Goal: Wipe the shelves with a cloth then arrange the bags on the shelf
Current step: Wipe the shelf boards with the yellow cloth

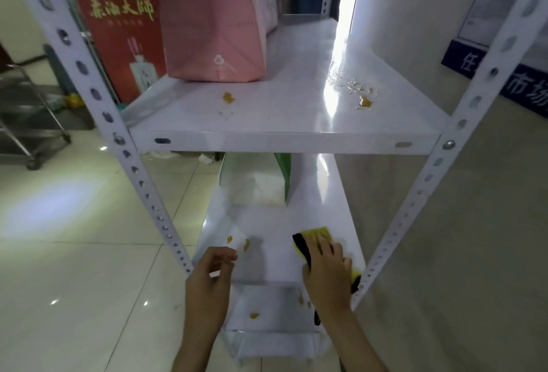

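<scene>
My right hand (326,273) lies flat on a yellow cloth with a black edge (318,233) and presses it onto the right front of the white middle shelf (267,265). Yellow stains (246,244) mark that shelf's left front, beside my left hand (210,276), which hovers there with loosely curled fingers and holds nothing. A white and green bag (255,181) stands further back on the same shelf. On the upper shelf (281,122), a pink bag (213,30) stands at the left rear, with yellow stains (228,98) in front of it and at the right (364,101).
The lower shelf (267,300) also carries a yellow stain (254,316). Perforated white uprights (139,181) frame the rack on both sides. A red printed panel (118,30) stands behind the rack at left, a metal cart (29,110) further left, and a blue sign (527,87) leans at right.
</scene>
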`<state>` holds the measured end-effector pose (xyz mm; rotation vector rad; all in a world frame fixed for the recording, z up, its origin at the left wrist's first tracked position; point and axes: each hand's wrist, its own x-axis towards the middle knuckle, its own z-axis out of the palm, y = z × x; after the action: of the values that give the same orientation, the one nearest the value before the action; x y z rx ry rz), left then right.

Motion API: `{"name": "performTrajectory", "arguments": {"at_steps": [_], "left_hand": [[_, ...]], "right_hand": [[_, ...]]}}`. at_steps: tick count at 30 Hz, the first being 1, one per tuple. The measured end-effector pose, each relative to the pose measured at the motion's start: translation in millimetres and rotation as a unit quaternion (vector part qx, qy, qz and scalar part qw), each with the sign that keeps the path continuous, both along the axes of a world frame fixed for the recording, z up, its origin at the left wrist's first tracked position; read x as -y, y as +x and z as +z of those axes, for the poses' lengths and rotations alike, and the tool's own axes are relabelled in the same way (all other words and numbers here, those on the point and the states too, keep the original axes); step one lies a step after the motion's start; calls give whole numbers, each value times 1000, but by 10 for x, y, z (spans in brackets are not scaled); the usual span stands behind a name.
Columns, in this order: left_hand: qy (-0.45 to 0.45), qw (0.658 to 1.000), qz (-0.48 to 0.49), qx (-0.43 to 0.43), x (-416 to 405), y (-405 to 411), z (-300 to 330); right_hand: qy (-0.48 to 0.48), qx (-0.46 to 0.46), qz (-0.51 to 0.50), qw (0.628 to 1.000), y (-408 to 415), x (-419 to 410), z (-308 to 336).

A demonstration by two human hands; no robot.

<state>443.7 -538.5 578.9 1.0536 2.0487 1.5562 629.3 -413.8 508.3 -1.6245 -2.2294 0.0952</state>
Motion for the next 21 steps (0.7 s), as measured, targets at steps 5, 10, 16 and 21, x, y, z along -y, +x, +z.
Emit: {"name": "performTrajectory", "arguments": {"at_steps": [5,10,16,21], "left_hand": [[52,996,54,-56,62,-167,166],[68,994,67,-49,85,-291,178],[83,994,53,-48,102,-390,238],[86,995,40,-26,114,-436,221]], "right_hand": [[12,-11,34,999,107,147,-88],[-10,-50,2,999,-35,-79,-41],[-56,-66,-4,996,-160,-524,25],[2,-39,-2,999,-222,-206,-53]]}}
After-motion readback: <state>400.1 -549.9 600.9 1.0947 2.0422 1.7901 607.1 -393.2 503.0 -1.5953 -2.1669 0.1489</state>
